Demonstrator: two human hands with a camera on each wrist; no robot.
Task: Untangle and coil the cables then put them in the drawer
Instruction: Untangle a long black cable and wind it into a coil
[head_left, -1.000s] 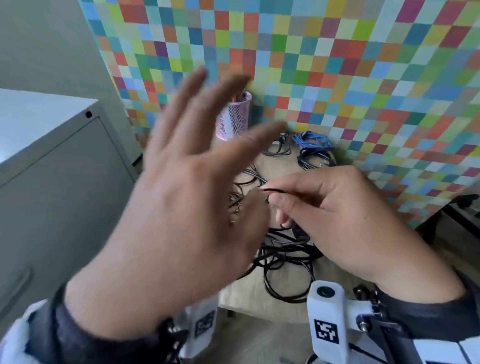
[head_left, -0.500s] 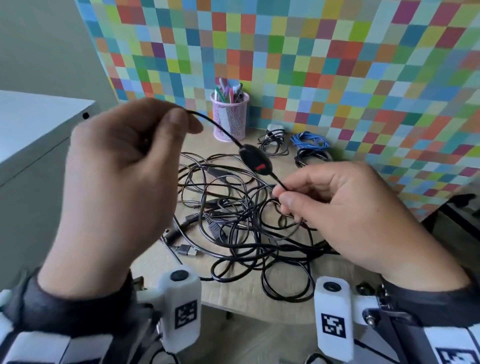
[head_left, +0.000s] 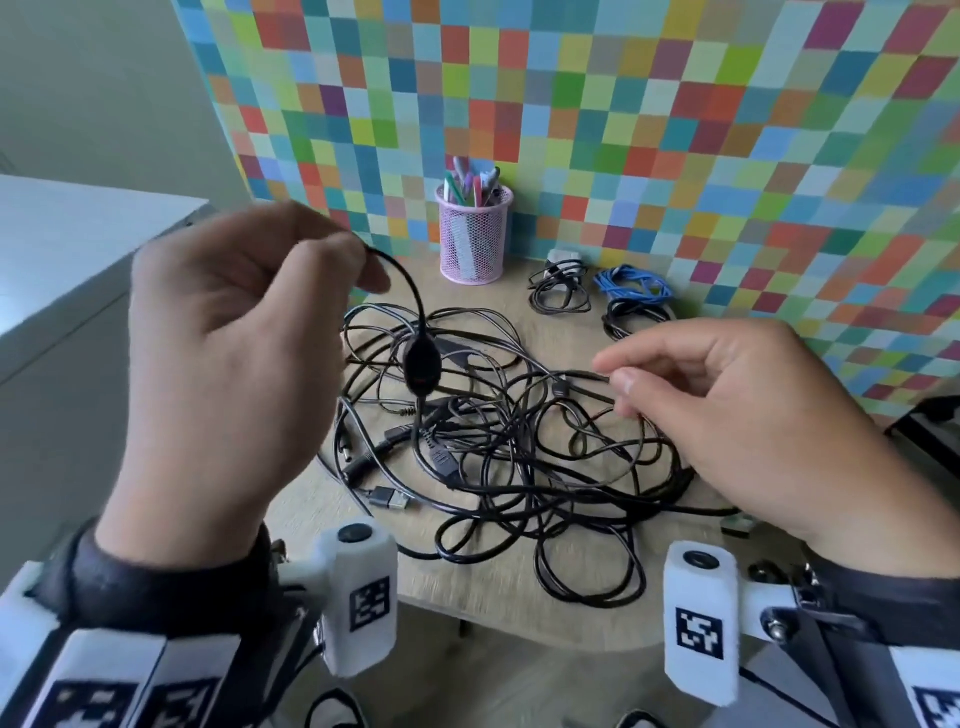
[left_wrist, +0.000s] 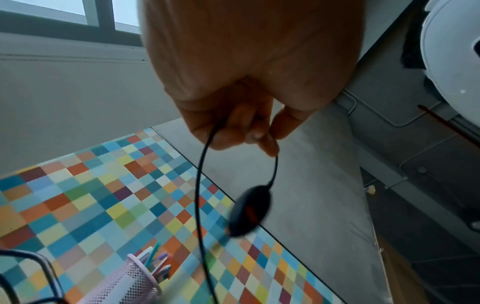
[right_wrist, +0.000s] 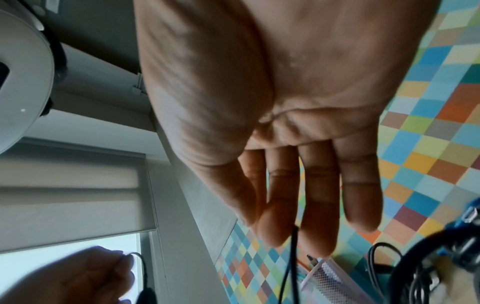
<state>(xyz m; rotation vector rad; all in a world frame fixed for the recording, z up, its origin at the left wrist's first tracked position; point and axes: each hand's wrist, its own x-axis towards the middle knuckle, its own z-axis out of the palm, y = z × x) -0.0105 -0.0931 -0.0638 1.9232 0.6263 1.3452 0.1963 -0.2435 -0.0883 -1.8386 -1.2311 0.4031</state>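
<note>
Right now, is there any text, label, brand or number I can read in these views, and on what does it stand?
No readable words or numbers in any view.
Wrist mounts: black-and-white square code markers only, no letters.
Inline switch on the cable held by the left hand: a red mark, too blurred to read.
Pens in the pink mesh cup: any print is too small to read.

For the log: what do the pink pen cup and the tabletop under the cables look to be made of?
Pink pen cup: probably painted wire mesh; fine see-through lattice, solid rim, matte finish. Tabletop: wood-look board, perhaps laminate; pale beige with faint grain, matte.
</note>
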